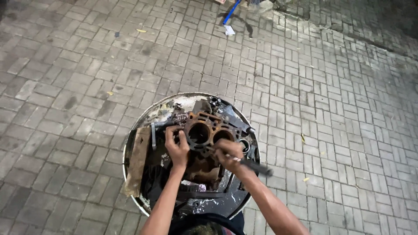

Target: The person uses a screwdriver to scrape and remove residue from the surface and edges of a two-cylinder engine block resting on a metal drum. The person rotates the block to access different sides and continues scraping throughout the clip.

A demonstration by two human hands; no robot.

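Rust covers the two-bore engine block [204,135], which stands in a round metal drum [130,148] among dark loose parts and a wooden board [137,161]. The left hand [176,146] has its grip closed on the block's edge. The right hand [228,152] holds a dark scraping tool [254,166] against the block's top face.

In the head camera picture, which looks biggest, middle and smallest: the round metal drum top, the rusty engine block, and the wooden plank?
1. Round metal drum top, easily the biggest; the other two sit on it.
2. Rusty engine block, with two round holes.
3. Wooden plank, on the drum's left side. It is long but thin, so it looks close to the block.
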